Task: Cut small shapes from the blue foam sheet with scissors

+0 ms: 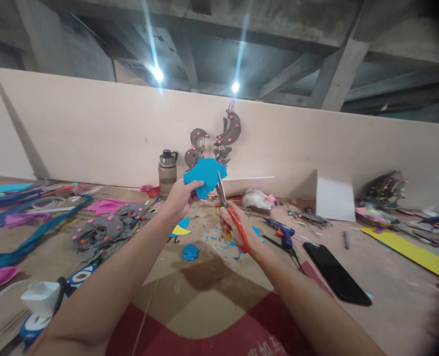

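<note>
My left hand [182,198] pinches a blue sheet of craft material [204,174] by its lower left edge, holding it up above the table. Scissors with red-orange handles [243,237] are gripped in my right hand [236,222]. Their blades point up and lie against the sheet's right part; whether they are cutting through it I cannot tell. On the cardboard below lie a small blue scalloped cutout [190,252], a yellow and blue piece [181,230] and scattered blue scraps [219,241].
A water bottle [167,173] stands by the partition [93,128]. Grey felt pieces with pink balls [108,232] lie left, near a power strip [37,321]. To the right are a blue glue gun [283,231], a black phone [336,273] and a yellow strip [412,252].
</note>
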Demonstrator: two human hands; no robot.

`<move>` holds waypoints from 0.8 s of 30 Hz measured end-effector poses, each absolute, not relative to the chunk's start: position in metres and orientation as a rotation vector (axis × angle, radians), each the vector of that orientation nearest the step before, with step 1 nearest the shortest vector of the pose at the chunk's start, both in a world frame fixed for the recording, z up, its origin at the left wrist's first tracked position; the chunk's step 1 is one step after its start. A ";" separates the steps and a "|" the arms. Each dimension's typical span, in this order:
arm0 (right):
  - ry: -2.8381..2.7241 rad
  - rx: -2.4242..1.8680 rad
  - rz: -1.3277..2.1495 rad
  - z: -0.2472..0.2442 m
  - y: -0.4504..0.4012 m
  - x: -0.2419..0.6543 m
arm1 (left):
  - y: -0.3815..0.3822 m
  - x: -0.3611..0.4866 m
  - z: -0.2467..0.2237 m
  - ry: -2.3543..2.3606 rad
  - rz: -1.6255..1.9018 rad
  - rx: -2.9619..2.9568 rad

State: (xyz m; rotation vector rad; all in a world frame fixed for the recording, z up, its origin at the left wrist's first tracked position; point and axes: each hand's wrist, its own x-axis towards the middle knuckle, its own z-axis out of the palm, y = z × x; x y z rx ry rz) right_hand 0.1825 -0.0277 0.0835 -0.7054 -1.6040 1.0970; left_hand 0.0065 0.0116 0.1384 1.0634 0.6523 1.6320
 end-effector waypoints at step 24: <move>-1.532 -0.727 1.271 0.085 -0.030 0.180 | 0.011 0.003 0.138 0.747 1.543 1.167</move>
